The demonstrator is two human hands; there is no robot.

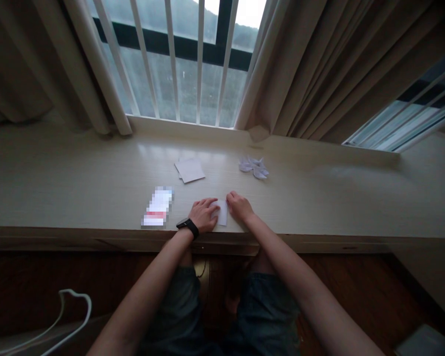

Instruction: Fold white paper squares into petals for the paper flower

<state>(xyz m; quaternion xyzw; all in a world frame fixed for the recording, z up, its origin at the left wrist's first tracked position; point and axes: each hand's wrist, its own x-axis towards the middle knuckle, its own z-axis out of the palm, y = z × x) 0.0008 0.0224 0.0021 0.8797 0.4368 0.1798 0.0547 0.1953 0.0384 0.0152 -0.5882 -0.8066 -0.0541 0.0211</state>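
Observation:
A small folded white paper (222, 213) lies on the pale wooden sill (77, 188) near its front edge. My left hand (203, 215), with a black watch on the wrist, presses down on the paper's left side with curled fingers. My right hand (239, 205) holds the paper's upper right edge with its fingers pinched together. Both hands touch the same sheet.
A small stack of white paper squares (189, 170) lies farther back. Folded white paper figures (254, 167) sit to its right. A blurred card-like object (157, 207) lies left of my left hand. Curtains and a barred window stand behind; a white cable (65, 316) runs at the lower left.

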